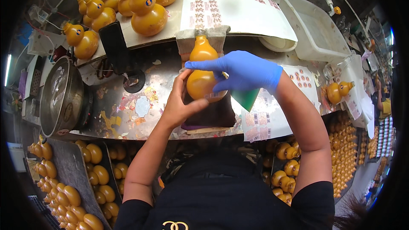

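An amber gourd-shaped bottle lies on its back in front of me, its neck pointing away. Under the neck is a folded grey cloth; the base end rests by a dark cloth pad. My bare left hand grips the bottle's lower bulb from the left, thumb near its base. In a blue glove, my right hand reaches over from the right, its index finger stretched across the bottle's waist. A flat green piece sticks out beneath that palm, held by the curled fingers; its kind is partly hidden.
Sheets of printed stickers lie behind, with another sheet at right. A phone on a stand and a metal pan are left. Beyond stand more gourd bottles; a white plastic tub is far right.
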A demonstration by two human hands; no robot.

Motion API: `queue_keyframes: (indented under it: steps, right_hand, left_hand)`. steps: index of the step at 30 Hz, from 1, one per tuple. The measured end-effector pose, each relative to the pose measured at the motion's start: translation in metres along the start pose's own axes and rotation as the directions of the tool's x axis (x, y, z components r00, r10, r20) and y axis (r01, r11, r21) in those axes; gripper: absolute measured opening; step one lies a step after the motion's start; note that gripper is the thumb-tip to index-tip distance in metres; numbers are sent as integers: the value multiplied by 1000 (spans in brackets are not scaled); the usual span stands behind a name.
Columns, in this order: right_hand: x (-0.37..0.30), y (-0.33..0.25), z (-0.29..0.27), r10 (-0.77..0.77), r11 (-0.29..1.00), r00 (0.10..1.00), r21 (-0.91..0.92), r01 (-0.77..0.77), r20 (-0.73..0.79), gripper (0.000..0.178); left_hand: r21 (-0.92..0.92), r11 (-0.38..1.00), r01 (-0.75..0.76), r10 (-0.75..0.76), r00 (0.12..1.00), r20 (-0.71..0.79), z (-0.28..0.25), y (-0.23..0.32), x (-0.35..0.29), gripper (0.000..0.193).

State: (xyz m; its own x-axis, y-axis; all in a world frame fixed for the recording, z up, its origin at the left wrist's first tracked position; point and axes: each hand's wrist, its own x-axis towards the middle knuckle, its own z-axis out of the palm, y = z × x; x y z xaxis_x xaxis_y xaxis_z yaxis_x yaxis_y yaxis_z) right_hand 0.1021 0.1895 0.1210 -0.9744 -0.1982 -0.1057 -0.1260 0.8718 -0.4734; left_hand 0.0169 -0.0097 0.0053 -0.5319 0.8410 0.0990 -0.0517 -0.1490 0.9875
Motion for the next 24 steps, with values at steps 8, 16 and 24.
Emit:
queue_keyframes:
  steps: [8, 16, 24]
  right_hand:
    - [-20, 27, 44, 459, 663, 857, 732, -156, -233, 66]
    - [-27, 2, 73, 581, 524, 804, 813, -252, -125, 78]
    - [-32, 13, 88, 531, 532, 834, 825, -193, -148, 75]
  left_hand:
    - [-167, 978, 126, -138, 988, -62, 9, 18, 9, 77]
    - [-96, 983, 159, -169, 981, -98, 6, 13, 16, 80]
    - [-96, 987, 129, -130, 991, -10, 4, 13, 7, 78]
